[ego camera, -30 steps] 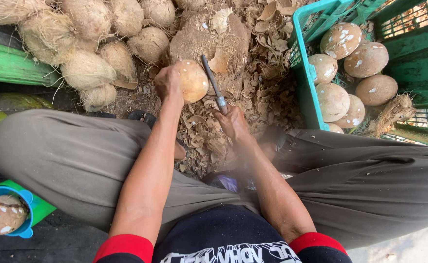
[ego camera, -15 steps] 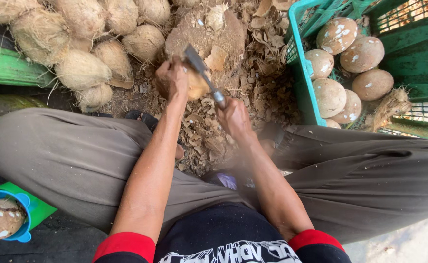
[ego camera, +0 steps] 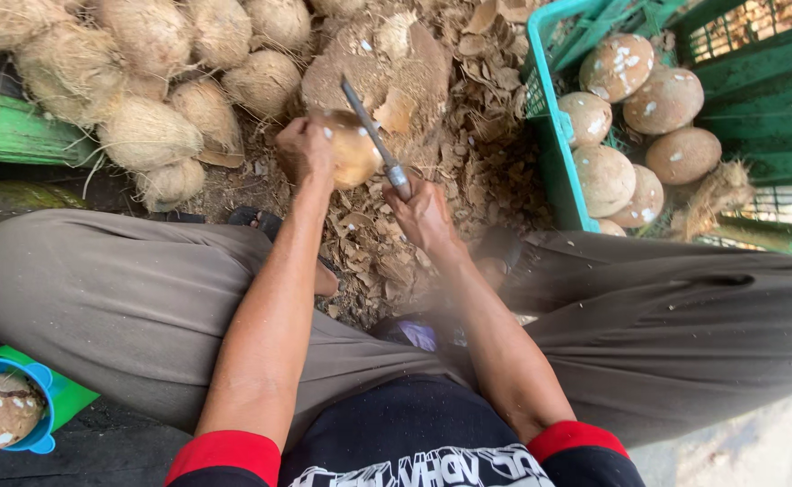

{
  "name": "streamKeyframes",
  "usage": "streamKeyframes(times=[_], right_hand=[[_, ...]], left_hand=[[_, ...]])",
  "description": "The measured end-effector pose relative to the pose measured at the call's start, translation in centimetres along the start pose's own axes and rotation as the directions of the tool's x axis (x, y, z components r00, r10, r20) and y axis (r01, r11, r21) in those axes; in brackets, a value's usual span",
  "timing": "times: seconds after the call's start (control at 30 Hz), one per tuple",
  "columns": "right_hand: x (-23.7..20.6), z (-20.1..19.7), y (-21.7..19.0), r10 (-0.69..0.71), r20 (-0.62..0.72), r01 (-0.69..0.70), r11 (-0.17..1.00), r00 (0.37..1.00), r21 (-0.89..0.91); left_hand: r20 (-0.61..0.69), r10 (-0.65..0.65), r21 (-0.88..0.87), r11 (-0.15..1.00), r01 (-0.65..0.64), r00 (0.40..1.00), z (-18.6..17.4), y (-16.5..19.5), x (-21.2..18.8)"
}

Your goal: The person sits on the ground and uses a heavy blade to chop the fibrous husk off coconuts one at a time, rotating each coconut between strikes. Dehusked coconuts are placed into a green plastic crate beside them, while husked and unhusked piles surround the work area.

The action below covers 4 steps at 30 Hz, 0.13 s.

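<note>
Two hands are at work and we follow them outward from the lap. Nearest, at the left, sits a small blue plastic bowl (ego camera: 19,422) with a speckled peeled coconut in it. Between our grey-trousered knees lies a heap of dry brown husk shavings (ego camera: 369,261). Just beyond it our right hand (ego camera: 425,215) is clenched round the handle of a short steel-bladed knife (ego camera: 376,135), blade slanting up and to the left. Our left hand (ego camera: 306,149) wraps its fingers over the near left side of the round, pale brown, half-peeled coconut (ego camera: 352,149), held just above the heap, and the blade lies across its right face.

To do this cut well, we judge it wants shallow strokes away from the gripping fingers, the nut turned a little between strokes, thumb kept behind the edge. Slips toward the left knuckles look like the main risk.

Farther right, a teal plastic crate (ego camera: 549,135) holds peeled coconuts. At the far left lies a pile of fibrous unpeeled coconuts (ego camera: 143,81).
</note>
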State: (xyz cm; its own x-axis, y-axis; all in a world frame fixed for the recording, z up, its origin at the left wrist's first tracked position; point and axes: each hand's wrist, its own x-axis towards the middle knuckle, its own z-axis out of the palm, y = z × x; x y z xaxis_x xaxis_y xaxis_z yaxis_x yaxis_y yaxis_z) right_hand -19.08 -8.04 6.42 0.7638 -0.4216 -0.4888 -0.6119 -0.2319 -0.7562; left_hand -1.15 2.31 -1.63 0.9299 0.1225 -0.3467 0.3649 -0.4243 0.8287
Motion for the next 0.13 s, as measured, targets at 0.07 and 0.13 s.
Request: streamKeyframes(times=[0.07, 0.13], right_hand=[[-0.11, 0.43, -0.83, -0.035, -0.032, 0.034, 0.999, 0.999, -0.013], [-0.91, 0.10, -1.12, -0.151, -0.070, 0.144, 0.985, 0.986, -0.090]], left_hand=[[-0.016, -0.065, -0.163, 0.985, 0.062, 0.998, 0.09, 0.45, 0.21], [-0.031, -0.079, -0.240, 0.968, 0.070, 0.996, 0.24, 0.40, 0.34]])
